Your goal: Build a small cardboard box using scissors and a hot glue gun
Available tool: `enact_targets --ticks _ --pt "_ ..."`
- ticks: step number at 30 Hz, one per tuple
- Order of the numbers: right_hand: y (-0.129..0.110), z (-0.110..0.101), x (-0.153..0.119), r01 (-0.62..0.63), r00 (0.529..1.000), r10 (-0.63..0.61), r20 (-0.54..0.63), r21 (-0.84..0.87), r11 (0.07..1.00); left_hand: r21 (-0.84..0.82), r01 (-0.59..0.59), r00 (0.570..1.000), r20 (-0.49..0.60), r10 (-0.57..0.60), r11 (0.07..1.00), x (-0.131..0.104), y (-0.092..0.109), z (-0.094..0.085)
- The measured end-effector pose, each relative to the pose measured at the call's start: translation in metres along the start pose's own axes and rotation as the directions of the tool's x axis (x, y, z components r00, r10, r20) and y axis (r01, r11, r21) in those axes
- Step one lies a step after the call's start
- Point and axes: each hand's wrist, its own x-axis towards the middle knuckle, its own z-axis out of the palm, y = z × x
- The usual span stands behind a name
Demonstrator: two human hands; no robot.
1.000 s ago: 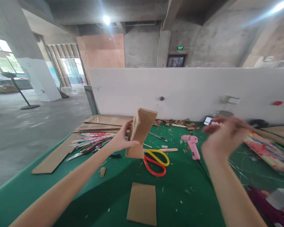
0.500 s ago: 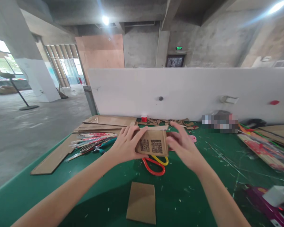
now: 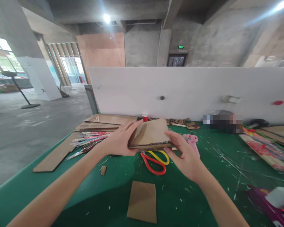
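Between my two hands is a small cardboard box (image 3: 152, 130), held above the table and tilted so a plain brown face shows. My left hand (image 3: 121, 138) is closed round its left side, fingers along the far edge. On the right, my right hand (image 3: 183, 153) pinches the near right corner between thumb and fingers. Below the box lie scissors (image 3: 157, 167) with one red and one yellow handle loop; their blades are hidden. A pink glue gun (image 3: 192, 143) lies just beyond my right hand. Nearer me, a flat cardboard piece (image 3: 142, 201) rests on the table.
Cardboard sheets (image 3: 58, 153) lie along the left of the green table (image 3: 80, 195), beside packaged sticks and tools (image 3: 87, 142). A red cup (image 3: 145, 117) and cardboard scraps (image 3: 180, 122) line the back, before a white partition (image 3: 191, 85). A purple device (image 3: 262, 201) sits at right.
The box has turned: its face with printed codes is out of sight and a plain face shows. My right hand has closed onto its right corner. The glue gun shows more.
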Motion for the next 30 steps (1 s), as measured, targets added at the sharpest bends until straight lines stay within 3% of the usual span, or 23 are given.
enact_targets --ticks 4,7,9,11,14,17,19,21,24,27,30 --pt "0.0 -0.018 -0.028 -0.043 0.996 0.069 0.058 -0.36 0.932 0.045 0.085 0.996 -0.046 -0.082 0.995 0.001 -0.002 0.003" --pt "0.01 -0.035 -0.049 -0.124 0.974 0.195 0.112 -0.457 0.881 0.025 0.131 0.99 -0.053 -0.13 0.991 0.001 -0.003 0.007" --pt "0.016 -0.041 -0.056 -0.225 0.966 0.256 0.031 -0.384 0.896 -0.068 0.158 0.986 -0.042 -0.161 0.985 0.001 -0.004 0.011" --pt "0.018 -0.037 -0.056 -0.335 0.942 0.335 -0.033 -0.199 0.921 -0.184 0.183 0.978 -0.061 -0.197 0.966 0.001 -0.005 0.015" --pt "0.011 -0.016 -0.046 -0.458 0.889 0.457 0.042 0.119 0.881 -0.39 0.207 0.947 -0.151 -0.284 0.897 0.005 -0.004 0.025" --pt "0.001 0.016 -0.029 -0.496 0.868 0.474 0.146 0.222 0.839 -0.641 0.247 0.885 -0.155 -0.438 0.726 0.011 0.0 0.036" --pt "-0.003 0.037 -0.015 -0.452 0.891 0.425 0.158 0.226 0.863 -0.782 0.298 0.846 -0.049 -0.531 0.547 0.014 0.004 0.042" --pt "0.0 0.053 -0.002 -0.369 0.929 0.358 0.09 0.19 0.91 -0.878 0.33 0.822 0.087 -0.563 0.346 0.015 0.007 0.044" --pt "0.013 0.066 0.011 -0.292 0.953 0.302 -0.032 0.173 0.94 -0.942 0.324 0.824 0.236 -0.515 0.087 0.015 0.01 0.043" --pt "0.03 0.071 0.017 -0.276 0.949 0.301 -0.089 0.222 0.935 -0.945 0.326 0.813 0.299 -0.5 -0.034 0.014 0.013 0.044" --pt "0.044 0.074 0.018 -0.32 0.927 0.366 -0.078 0.342 0.883 -0.939 0.339 0.789 0.313 -0.529 -0.05 0.014 0.016 0.053"
